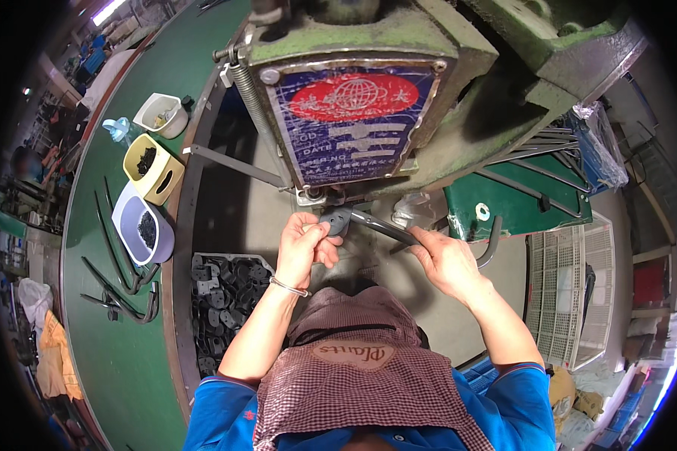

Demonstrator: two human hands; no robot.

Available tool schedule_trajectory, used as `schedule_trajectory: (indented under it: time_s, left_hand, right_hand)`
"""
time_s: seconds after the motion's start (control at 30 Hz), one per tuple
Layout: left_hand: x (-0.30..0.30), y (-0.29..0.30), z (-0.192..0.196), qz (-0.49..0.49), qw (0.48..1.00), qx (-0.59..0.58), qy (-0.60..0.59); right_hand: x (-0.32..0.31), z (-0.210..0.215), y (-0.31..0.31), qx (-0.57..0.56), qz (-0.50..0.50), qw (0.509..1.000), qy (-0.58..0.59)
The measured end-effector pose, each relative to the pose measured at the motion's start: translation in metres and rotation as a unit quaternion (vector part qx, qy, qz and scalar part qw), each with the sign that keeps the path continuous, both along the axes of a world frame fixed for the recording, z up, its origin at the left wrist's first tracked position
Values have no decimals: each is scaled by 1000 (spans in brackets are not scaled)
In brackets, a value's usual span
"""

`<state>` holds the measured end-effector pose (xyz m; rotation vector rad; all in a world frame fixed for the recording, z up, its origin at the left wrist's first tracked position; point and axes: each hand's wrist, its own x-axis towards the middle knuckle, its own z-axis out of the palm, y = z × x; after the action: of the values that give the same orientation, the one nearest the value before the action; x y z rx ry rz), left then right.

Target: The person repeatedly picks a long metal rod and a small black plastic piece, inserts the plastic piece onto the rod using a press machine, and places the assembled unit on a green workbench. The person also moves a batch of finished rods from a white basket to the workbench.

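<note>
My left hand [302, 244] pinches a small dark grey plate with holes [340, 219] between thumb and fingers. The plate sits right under the head of a green press machine [323, 48], against the end of a dark bent tube [384, 228]. My right hand [445, 261] is closed round that tube, palm down. Beyond this hand the tube's far end curves up at the right. Whether the plate and tube are joined cannot be made out, as the machine head overhangs them.
On the green bench [120, 361] at left stand a white tub [174, 124], a yellow tub [158, 192] and a lavender tub [126, 218] of small parts, beside bent tubes [113, 289]. Below lies a crate of grey plates [233, 301]. More tubes rest on a green surface [466, 203] at right, above white crates [557, 293].
</note>
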<state>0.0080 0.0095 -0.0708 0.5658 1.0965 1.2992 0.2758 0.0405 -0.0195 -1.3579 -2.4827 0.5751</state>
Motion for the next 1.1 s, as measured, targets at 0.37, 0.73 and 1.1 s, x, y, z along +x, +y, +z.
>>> schedule_trajectory:
  time_s: [0.37, 0.73, 1.1]
  left_hand:
    - [4, 2, 7, 2, 999, 31, -8]
    - [-62, 10, 73, -77, 948, 37, 306]
    - [-147, 217, -70, 90, 956, -7, 279]
  right_hand:
    - [-7, -8, 14, 77, 30, 996, 43]
    - [122, -22, 28, 40, -32, 998, 41]
    - [385, -64, 111, -15, -157, 984, -78]
